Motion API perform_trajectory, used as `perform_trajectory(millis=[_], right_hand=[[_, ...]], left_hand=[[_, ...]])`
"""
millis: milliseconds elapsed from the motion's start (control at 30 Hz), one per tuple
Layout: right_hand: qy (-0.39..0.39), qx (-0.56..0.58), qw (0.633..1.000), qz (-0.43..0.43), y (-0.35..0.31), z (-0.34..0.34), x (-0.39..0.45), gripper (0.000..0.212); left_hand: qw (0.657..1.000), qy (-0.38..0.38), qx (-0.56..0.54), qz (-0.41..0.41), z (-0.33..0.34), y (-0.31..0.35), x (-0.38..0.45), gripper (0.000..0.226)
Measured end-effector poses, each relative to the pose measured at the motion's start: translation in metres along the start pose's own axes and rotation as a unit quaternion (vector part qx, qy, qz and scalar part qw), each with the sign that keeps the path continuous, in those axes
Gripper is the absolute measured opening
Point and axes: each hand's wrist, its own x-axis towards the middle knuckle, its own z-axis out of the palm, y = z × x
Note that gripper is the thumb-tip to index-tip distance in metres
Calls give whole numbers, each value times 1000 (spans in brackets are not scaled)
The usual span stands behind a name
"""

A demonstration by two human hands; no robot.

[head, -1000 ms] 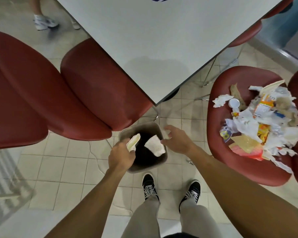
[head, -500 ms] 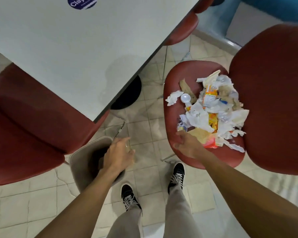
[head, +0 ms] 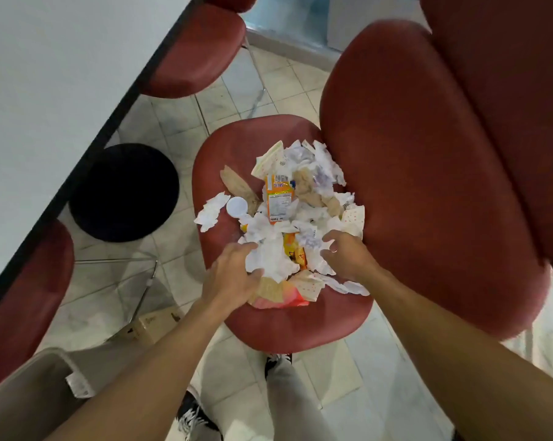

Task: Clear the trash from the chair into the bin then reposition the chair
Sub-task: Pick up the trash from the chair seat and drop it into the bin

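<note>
Fingers of both hands curl into the trash pile (head: 287, 218).
Left hand (head: 233, 275) grips white paper (head: 270, 259) at 6 o'clock on the chair (head: 287, 326); right hand (head: 348, 256) clutches scraps.

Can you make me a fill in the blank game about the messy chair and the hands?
1. The trash pile lies on the seat of a ____ chair.
2. The left hand and right hand reach into the pile from ____ sides.
3. The tall juice carton in the pile is mostly ____ in colour.
4. The round white lid lies to the ____ of the carton.

Missing words: red; opposite; orange; left
</note>
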Motion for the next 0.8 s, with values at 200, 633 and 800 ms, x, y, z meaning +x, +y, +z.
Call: perform_trajectory(millis=[200,633,800], right_hand=[[39,-1,999,22,41,-31,55,53],[29,52,997,40,78,-3,103,71],[84,6,995,51,78,2,106,65]], left_hand=[[995,-45,69,63,33,65,63,50],[981,31,166,92,72,71,130,27],[984,83,156,-13,49,39,157,22]])
